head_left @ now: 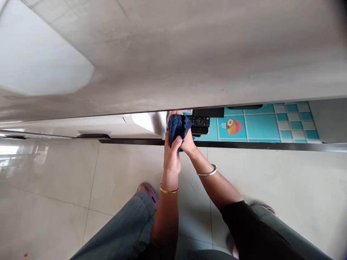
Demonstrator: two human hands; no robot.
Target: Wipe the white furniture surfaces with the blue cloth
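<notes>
A dark blue fluffy cloth [179, 127] is bunched between my two hands over the shelf edge. My left hand [171, 153], with a gold bangle on its wrist, grips the cloth with the thumb pressed on its front. From the right, my right hand [188, 142], wearing a silver bangle, is closed against the cloth; the cloth covers most of its fingers. Whether something else lies inside the folds is hidden. Just right of the cloth, a black remote control [199, 121] lies among other dark flat items.
A teal patterned mat [261, 126] lines the narrow surface, which has a dark front edge [244, 145]. A large glossy pale panel [173, 54] overhangs it closely. At left is a white front with a dark handle [93, 136]. Tiled floor [121, 166] lies below.
</notes>
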